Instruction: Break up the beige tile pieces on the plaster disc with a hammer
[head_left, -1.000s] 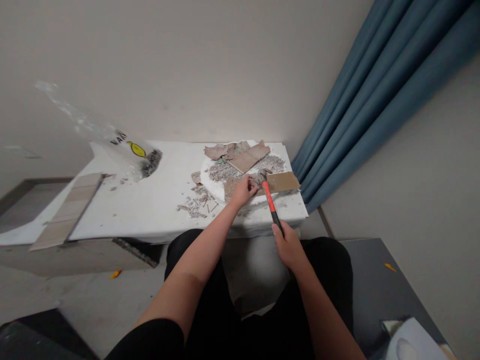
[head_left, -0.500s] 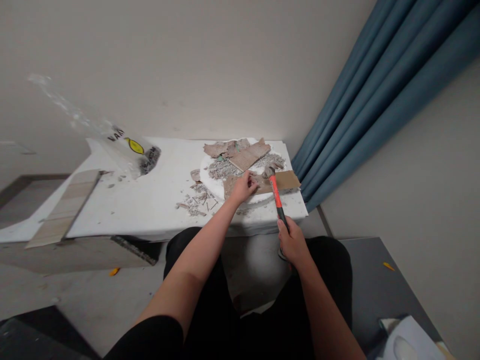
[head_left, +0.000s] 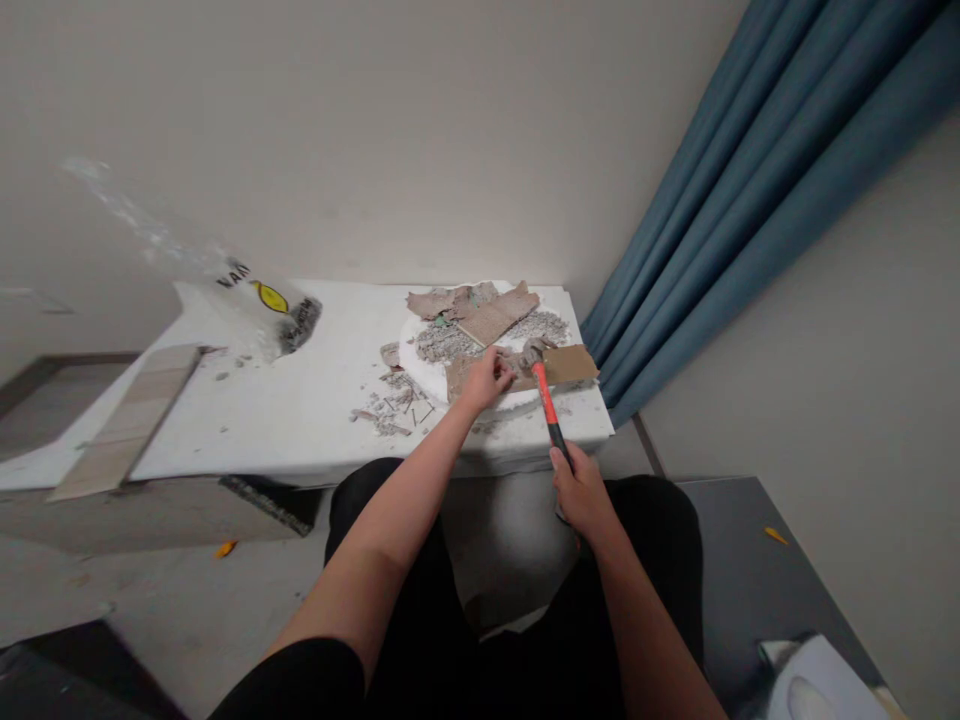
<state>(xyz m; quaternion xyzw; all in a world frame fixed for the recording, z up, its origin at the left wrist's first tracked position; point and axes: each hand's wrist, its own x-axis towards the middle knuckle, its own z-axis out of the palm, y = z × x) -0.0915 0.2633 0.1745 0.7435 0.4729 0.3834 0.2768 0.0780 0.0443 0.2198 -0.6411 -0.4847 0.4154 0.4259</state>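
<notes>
My right hand (head_left: 581, 488) is wrapped round the dark lower grip of a claw hammer (head_left: 548, 402) with an orange-red handle. The hammer's metal head is at the flat brown cardboard piece (head_left: 571, 364), just right of my left hand; I cannot tell whether it touches. My left hand (head_left: 486, 378) rests at that cardboard with its fingers pinched together, and what they hold, if anything, is too small to make out. Under the cardboard lies a round white foam slab (head_left: 426, 372), bearing grey crumbled bits (head_left: 444, 341) and torn brown board pieces (head_left: 498, 314).
Nails and crumbs (head_left: 401, 403) lie left of the slab on the white-covered table (head_left: 300, 425). A clear plastic bag (head_left: 251, 300) with dark contents stands farther left, near a wood-grain strip (head_left: 131, 420). A blue curtain (head_left: 697, 180) hangs at the right.
The hammer head has dropped slightly and moved a little left, toward the cardboard, with my right hand shifting along. My left hand stays in about the same place.
</notes>
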